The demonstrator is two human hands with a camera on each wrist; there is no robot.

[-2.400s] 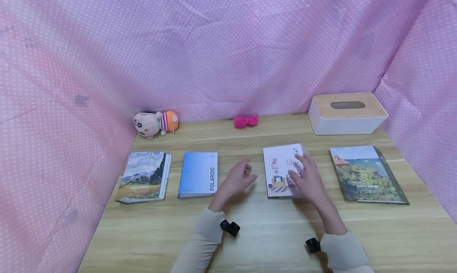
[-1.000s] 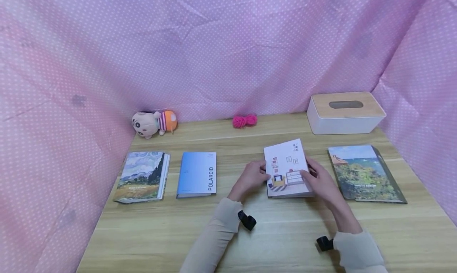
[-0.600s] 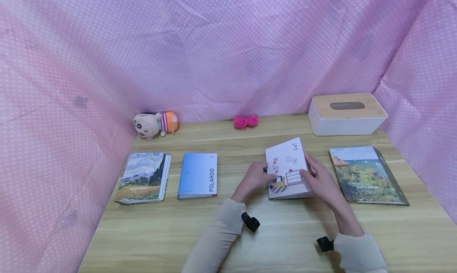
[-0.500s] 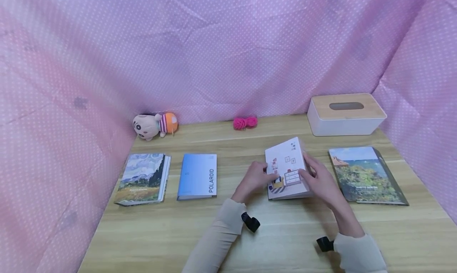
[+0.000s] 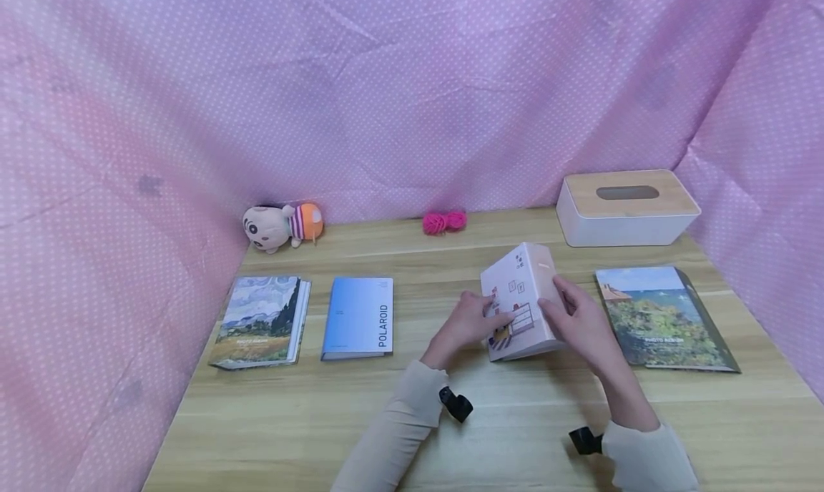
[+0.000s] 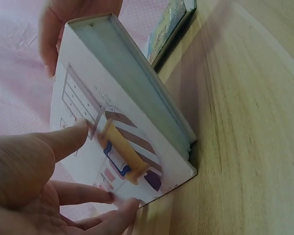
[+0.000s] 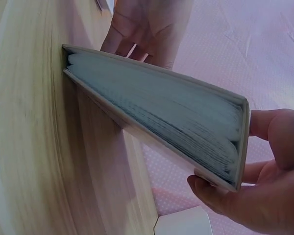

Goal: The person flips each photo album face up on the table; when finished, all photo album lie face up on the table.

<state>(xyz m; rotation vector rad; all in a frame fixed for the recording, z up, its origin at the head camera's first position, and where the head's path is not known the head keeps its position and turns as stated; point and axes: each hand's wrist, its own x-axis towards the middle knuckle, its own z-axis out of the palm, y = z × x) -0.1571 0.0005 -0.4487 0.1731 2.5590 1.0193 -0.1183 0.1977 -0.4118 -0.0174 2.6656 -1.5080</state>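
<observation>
On wooden table [image 5: 277, 427], tilted white album [image 5: 523, 299], right hand [image 5: 581, 327] clamped on spine [image 5: 543, 277], left hand [image 5: 465, 325] spread against cover [image 6: 132, 142]

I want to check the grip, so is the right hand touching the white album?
Touching. The right wrist view shows the right hand gripping the white album at its spine.

Left hand [image 5: 465, 322] – thumb [image 6: 66, 140] stretched out | right hand [image 5: 582, 327] – pinching | both forearms [image 5: 386, 435] angled inward
</observation>
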